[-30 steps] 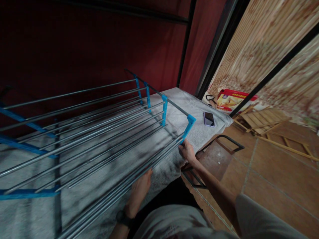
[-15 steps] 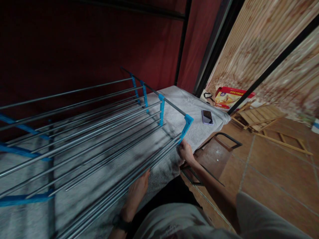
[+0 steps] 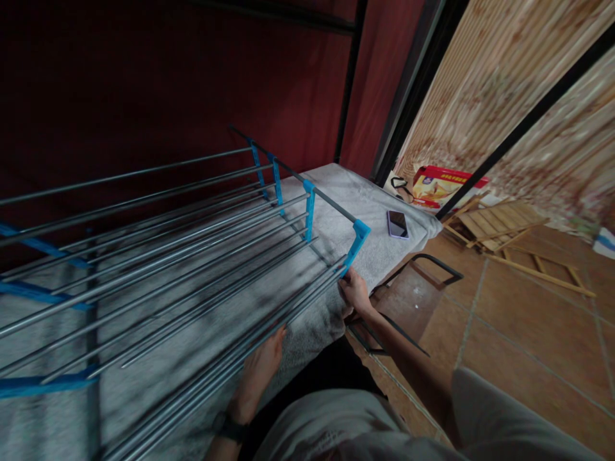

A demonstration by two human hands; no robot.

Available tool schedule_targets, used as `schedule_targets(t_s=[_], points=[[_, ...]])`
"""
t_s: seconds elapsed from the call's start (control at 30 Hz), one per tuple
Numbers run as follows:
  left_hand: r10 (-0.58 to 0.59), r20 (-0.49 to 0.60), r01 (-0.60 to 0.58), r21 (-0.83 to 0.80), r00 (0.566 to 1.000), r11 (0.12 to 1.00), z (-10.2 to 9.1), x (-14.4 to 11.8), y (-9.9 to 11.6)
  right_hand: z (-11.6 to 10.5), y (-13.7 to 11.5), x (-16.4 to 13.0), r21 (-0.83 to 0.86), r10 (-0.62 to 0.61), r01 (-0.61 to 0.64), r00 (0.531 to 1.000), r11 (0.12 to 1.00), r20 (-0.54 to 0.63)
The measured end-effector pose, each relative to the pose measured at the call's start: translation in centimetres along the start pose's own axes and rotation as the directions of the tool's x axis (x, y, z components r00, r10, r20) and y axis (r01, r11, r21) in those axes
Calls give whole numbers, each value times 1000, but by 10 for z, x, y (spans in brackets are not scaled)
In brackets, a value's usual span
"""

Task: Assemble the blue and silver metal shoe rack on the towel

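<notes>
A drying rack [image 3: 211, 237] of grey metal rods with blue plastic brackets rests tilted on a cloth-covered table. My right hand [image 3: 356, 291] is closed around the rod ends at the near right corner, just below a blue bracket [image 3: 358, 243]. Farther left along the same near bundle of rods [image 3: 250, 342], my left hand [image 3: 265, 360] grips from below; its fingertips are hidden behind the rods. A dark band circles my left wrist.
On the light grey cloth [image 3: 331, 182] lies a phone [image 3: 397, 224]. Beside the table stands a brown chair [image 3: 413, 294] with a dark frame. A red and yellow box [image 3: 442, 186] and a wooden folding piece [image 3: 500, 224] are on the tiled floor. Red panelling backs the table.
The scene has shifted very slightly left in view. Both hands keep their places on the rack.
</notes>
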State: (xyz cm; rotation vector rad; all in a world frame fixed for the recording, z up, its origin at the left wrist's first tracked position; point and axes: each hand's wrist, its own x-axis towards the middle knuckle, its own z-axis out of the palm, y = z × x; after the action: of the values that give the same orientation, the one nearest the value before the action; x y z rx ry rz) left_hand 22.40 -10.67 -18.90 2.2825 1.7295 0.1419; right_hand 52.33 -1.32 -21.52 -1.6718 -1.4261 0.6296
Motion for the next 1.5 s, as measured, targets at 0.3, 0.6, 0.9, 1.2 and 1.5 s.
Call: schedule_targets(t_s=[0.3, 0.6, 0.9, 1.2, 1.5], points=[[5, -25, -5, 1, 1000, 1000, 1, 2, -2, 3, 2, -1, -21, 10, -10, 1000, 1000, -13], [-4, 19, 5, -17, 1000, 1000, 3, 2, -2, 4, 1, -2, -65, 6, -7, 1000, 998, -16], [5, 31, -5, 4, 1000, 1000, -4, 4, 3, 3, -2, -4, -85, -6, 4, 1000, 996, -23], [8, 16, -9, 44, 1000, 999, -4, -1, 7, 4, 0, -4, -30, -16, 16, 1000, 999, -17], [-155, -27, 158, 154, 987, 975, -6, -23, 8, 3, 3, -4, -22, -44, 44, 999, 999, -2]])
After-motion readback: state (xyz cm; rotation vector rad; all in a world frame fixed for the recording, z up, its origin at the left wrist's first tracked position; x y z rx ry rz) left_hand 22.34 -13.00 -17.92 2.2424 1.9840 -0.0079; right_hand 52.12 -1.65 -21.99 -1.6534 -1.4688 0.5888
